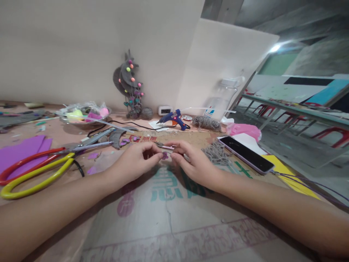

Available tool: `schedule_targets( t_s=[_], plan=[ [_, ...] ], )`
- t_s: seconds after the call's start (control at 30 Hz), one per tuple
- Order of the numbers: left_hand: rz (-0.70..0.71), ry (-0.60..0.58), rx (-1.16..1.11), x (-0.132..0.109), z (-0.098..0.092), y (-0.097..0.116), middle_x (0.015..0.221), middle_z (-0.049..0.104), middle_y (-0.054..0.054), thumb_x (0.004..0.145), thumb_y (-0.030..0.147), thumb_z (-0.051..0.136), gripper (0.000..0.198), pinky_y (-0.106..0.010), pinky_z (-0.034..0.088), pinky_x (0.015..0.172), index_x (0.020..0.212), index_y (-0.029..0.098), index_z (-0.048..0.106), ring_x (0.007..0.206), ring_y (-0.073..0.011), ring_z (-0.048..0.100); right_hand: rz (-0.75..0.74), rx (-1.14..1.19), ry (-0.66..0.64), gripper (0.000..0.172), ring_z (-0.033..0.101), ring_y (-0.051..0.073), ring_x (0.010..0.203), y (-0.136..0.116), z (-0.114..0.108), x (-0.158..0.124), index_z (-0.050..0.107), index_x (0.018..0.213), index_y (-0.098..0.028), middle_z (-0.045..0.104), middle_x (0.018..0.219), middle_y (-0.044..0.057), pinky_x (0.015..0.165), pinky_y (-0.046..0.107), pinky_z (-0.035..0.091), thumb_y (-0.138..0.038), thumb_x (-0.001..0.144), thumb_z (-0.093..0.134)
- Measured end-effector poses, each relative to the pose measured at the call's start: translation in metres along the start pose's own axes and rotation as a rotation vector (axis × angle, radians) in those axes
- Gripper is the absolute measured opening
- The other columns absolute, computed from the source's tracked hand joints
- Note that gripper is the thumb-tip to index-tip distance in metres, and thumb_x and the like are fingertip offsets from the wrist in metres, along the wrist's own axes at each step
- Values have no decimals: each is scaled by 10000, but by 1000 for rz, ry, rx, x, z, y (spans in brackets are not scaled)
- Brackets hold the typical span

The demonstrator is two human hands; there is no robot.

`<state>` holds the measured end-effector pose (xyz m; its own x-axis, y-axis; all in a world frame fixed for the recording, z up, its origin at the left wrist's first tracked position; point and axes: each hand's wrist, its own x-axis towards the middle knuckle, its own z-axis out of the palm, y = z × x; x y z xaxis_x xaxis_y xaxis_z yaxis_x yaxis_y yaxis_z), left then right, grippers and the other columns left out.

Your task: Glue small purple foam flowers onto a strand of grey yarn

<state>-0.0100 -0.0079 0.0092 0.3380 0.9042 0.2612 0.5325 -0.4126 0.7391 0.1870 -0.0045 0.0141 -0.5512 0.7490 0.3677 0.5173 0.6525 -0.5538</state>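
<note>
The left hand (139, 158) is pinching a small purple piece (165, 155) over the cardboard (141, 229). The right hand (197, 165) is curling close by; I cannot tell if its grip is holding anything. A loose pinch could be dropping the tiny piece. The glue gun (178, 119) is showing a red light (175, 118), so touching its tip could be hurting.

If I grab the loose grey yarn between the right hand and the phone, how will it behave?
The yarn will probably hang limp, since its strands lie in slack loops. It looks light for its spread, being thin strands with gaps between. It may snag or drag along as a tangle, because the loops cross each other.
</note>
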Motion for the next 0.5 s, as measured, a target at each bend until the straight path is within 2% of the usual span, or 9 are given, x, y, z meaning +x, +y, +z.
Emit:
schedule_targets(
  t_s=[0.13, 0.27, 0.4, 0.5],
  plan=[
    [-4, 1, 1, -1, -1, 2, 731, 652, 4, 823, 325, 516, 197, -232, 397, 577, 792, 174, 639, 637, -128, 548, 132, 238, -47, 280, 542, 111, 609, -5, 3, 1, 467, 1171, -180, 553, 625, -36, 628, 261, 438, -201, 894, 428],
    [8, -3, -24, -1, -1, 3, 743, 652, -7, 827, 332, 512, 207, -245, 410, 605, 787, 169, 633, 671, -142, 562, 259, 537, -107, 292, 530, 100, 562, -3, 6, 4, 460, 1163, -173, 536, 597, -44, 538, 229, 402, -220, 875, 475],
    [16, -6, -71, -2, 0, 3, 751, 655, -12, 830, 336, 507, 212, -251, 422, 624, 795, 167, 629, 692, -148, 572, 254, 733, -131, 261, 557, 100, 603, 2, 7, 6, 479, 1114, -158, 569, 632, -26, 594, 248, 431, -266, 877, 492],
    [10, 5, -99, -2, 0, 4, 742, 655, -6, 831, 333, 505, 209, -243, 422, 614, 792, 170, 631, 678, -140, 570, 245, 768, -150, 245, 553, 95, 598, 4, 6, 7, 494, 1083, -147, 596, 643, -10, 591, 246, 427, -299, 893, 472]
  ],
)
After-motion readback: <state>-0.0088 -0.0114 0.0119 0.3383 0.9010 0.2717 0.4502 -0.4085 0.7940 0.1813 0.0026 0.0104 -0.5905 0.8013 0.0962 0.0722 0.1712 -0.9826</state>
